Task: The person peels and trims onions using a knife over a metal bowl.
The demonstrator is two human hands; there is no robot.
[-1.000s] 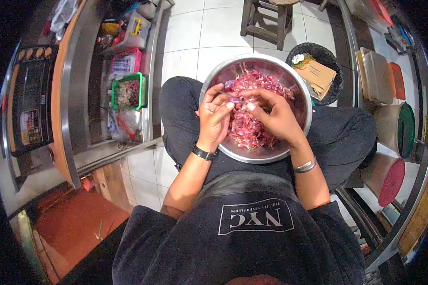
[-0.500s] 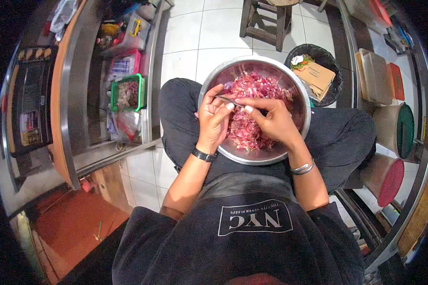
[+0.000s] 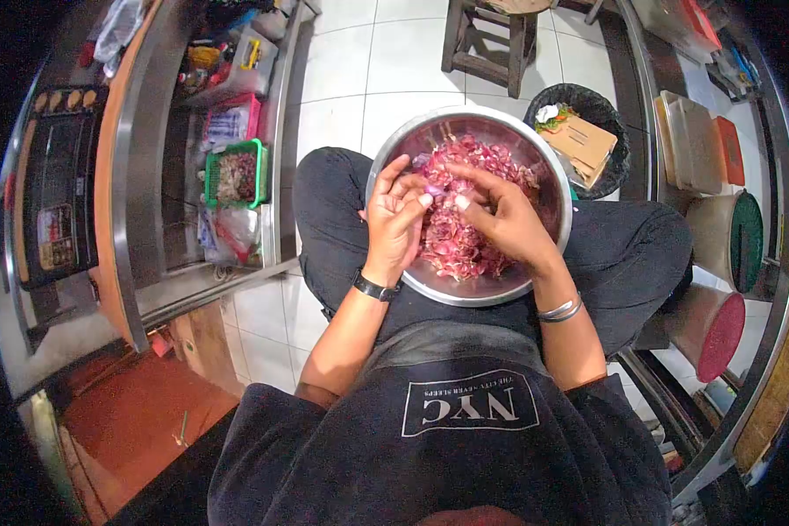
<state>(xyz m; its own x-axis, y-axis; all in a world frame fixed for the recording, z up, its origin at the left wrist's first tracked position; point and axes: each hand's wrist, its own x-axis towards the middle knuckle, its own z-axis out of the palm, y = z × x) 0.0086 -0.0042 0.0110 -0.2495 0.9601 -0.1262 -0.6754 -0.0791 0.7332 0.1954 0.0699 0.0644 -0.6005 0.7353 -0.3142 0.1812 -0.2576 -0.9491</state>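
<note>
A wide metal bowl rests on my crossed legs, heaped with reddish-purple shallots and papery skins. Over its left part, my left hand pinches a small purple shallot between thumb and fingers, palm up. My right hand is beside it over the bowl, thumb and index finger curved near the shallot. Whether anything is between the right fingertips is too small to tell.
A black-lined bin with cardboard stands beyond the bowl at the right, near a wooden stool. Left shelves hold a green basket. Lidded tubs stand at the right.
The dark thin piece seen between my hands half a second ago no longer shows there. My right fingers have spread slightly, while my left hand keeps nearly the same place.
</note>
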